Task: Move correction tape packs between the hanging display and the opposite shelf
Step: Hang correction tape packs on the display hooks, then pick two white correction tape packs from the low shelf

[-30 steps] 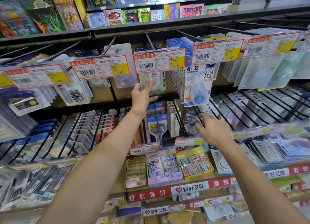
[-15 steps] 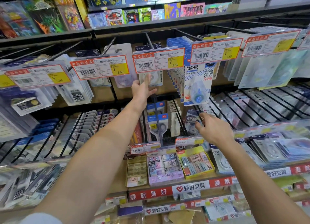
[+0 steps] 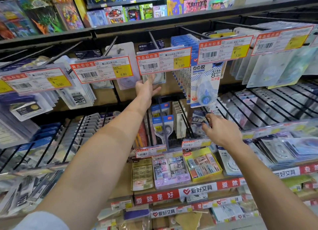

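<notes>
A left hand is reaching, fingers extended, onto a hanging correction tape pack; the right hand is pinching a lower pack.

Price tag reads 6.80; dot-tape pack apparently says 8mm.

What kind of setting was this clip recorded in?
Almost certainly a stationery shop aisle: blister packs hang on peg hooks, red and yellow price tags with barcodes front each hook, and boxes of erasers sit on a shelf below.
</notes>
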A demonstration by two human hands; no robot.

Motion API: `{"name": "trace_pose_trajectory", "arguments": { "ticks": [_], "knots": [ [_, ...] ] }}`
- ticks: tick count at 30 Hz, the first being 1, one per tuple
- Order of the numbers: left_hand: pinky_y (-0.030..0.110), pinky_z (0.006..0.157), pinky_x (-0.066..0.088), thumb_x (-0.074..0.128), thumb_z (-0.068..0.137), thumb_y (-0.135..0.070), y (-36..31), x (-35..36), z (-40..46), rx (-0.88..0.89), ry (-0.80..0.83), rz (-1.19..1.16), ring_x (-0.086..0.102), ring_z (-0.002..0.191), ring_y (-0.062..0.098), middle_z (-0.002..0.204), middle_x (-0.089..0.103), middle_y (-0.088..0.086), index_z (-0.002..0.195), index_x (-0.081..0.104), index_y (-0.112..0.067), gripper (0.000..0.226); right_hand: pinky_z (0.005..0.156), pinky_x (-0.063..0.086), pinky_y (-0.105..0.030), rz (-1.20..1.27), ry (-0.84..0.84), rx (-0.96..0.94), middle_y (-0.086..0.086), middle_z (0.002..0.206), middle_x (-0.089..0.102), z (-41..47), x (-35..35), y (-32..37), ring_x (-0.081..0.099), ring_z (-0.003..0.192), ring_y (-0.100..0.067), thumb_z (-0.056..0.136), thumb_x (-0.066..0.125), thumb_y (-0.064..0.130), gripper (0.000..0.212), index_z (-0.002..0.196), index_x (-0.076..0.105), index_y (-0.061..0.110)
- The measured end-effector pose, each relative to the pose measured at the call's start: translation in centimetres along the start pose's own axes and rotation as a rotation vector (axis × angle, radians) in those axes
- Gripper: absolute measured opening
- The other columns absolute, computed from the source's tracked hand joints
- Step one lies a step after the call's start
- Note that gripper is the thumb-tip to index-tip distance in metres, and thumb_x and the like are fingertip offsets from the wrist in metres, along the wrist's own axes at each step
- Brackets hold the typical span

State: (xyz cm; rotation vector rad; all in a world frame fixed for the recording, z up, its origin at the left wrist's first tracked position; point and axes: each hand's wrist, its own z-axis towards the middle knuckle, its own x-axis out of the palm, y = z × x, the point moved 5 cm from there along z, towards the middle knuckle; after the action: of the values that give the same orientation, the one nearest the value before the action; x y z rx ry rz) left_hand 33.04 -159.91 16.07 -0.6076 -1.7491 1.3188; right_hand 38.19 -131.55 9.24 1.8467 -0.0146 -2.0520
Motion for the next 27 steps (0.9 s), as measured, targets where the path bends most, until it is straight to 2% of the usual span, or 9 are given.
{"name": "trace_pose_trajectory", "arguments": {
  "ticks": [7, 9, 11, 13, 15, 18, 20, 23, 27],
  "knots": [
    [0.031, 0.075, 0.061, 0.074, 0.09, -0.037, 1.3, -1.1, -2.0, -0.059, 0.074, 0.174, 0.053, 0.128, 0.028, 0.141, 0.051, 0.009, 0.139, 0.044, -0.014, 0.061, 0.082, 0.05, -0.039, -0.011, 0.04, 0.0, -0.01, 0.128, 0.064, -0.3, -0.3, 0.2, 0.063, 0.111, -0.032, 0.102, 0.043, 0.046, 0.055, 0.148, 0.041, 0.017],
    [0.035, 0.084, 0.06, 0.071, 0.093, -0.033, 2.0, -2.3, -3.3, -0.103, 0.1, 0.288, 0.053, 0.128, 0.026, 0.138, 0.05, 0.011, 0.147, 0.034, -0.006, 0.071, 0.081, 0.048, -0.038, -0.007, 0.06, 0.001, -0.009, 0.127, 0.065, -0.3, -0.4, 0.2, 0.062, 0.112, -0.031, 0.101, 0.044, 0.046, 0.055, 0.148, 0.041, 0.016],
    [0.039, 0.09, 0.058, 0.071, 0.092, -0.033, 1.9, -3.7, -5.0, -0.117, 0.098, 0.47, 0.056, 0.12, 0.024, 0.134, 0.053, 0.011, 0.146, 0.035, -0.004, 0.071, 0.079, 0.046, -0.038, 0.003, 0.085, 0.002, -0.01, 0.124, 0.065, -0.3, -0.6, 0.2, 0.062, 0.111, -0.031, 0.101, 0.046, 0.045, 0.053, 0.144, 0.043, 0.015],
    [0.039, 0.094, 0.054, 0.071, 0.091, -0.039, 0.8, -4.4, -7.1, -0.04, 0.166, 0.818, 0.059, 0.115, 0.022, 0.13, 0.058, 0.007, 0.14, 0.045, -0.009, 0.063, 0.079, 0.045, -0.038, 0.026, 0.102, 0.006, -0.012, 0.124, 0.064, -0.3, -1.0, 0.3, 0.061, 0.111, -0.032, 0.1, 0.049, 0.043, 0.048, 0.139, 0.048, 0.014],
    [0.031, 0.09, 0.046, 0.067, 0.094, -0.042, -0.5, -4.7, -9.9, 0.056, 0.301, 1.205, 0.057, 0.111, 0.019, 0.125, 0.057, 0.0, 0.139, 0.048, -0.012, 0.057, 0.085, 0.047, -0.04, 0.016, 0.062, -0.001, -0.013, 0.126, 0.06, -0.5, -1.8, 0.6, 0.058, 0.113, -0.033, 0.098, 0.052, 0.04, 0.044, 0.132, 0.053, 0.012],
    [0.035, 0.093, 0.047, 0.061, 0.097, -0.04, -2.3, -4.4, -13.9, 0.311, 0.443, 1.634, 0.056, 0.119, 0.025, 0.135, 0.054, 0.006, 0.142, 0.046, -0.013, 0.055, 0.092, 0.049, -0.044, -0.03, -0.028, -0.015, -0.012, 0.123, 0.058, -1.2, -3.3, 1.1, 0.056, 0.114, -0.033, 0.095, 0.056, 0.037, 0.041, 0.126, 0.059, 0.01],
    [0.043, 0.096, 0.05, 0.058, 0.097, -0.044, -2.8, -4.1, -16.2, 0.368, 0.471, 1.787, 0.056, 0.121, 0.029, 0.137, 0.053, 0.009, 0.143, 0.044, -0.013, 0.057, 0.094, 0.049, -0.046, -0.019, -0.035, -0.012, -0.012, 0.123, 0.058, -2.3, -4.0, 1.6, 0.055, 0.116, -0.033, 0.095, 0.055, 0.037, 0.041, 0.126, 0.059, 0.01],
    [0.044, 0.095, 0.048, 0.05, 0.099, -0.049, -2.3, -3.2, -19.7, 0.39, 0.549, 2.016, 0.054, 0.123, 0.031, 0.136, 0.052, 0.009, 0.14, 0.042, -0.015, 0.054, 0.094, 0.049, -0.047, 0.021, -0.087, -0.006, -0.013, 0.125, 0.057, -5.4, -5.5, 1.9, 0.055, 0.118, -0.035, 0.097, 0.054, 0.038, 0.045, 0.13, 0.057, 0.007],
    [0.04, 0.085, 0.045, 0.045, 0.102, -0.048, -0.7, -1.9, -24.8, 0.469, 0.68, 2.044, 0.057, 0.112, 0.029, 0.125, 0.054, 0.007, 0.128, 0.046, -0.015, 0.042, 0.094, 0.046, -0.041, 0.081, -0.098, 0.041, -0.01, 0.133, 0.051, -11.2, -6.3, 1.3, 0.052, 0.121, -0.03, 0.098, 0.056, 0.036, 0.049, 0.14, 0.049, 0.01]
  ]
}}
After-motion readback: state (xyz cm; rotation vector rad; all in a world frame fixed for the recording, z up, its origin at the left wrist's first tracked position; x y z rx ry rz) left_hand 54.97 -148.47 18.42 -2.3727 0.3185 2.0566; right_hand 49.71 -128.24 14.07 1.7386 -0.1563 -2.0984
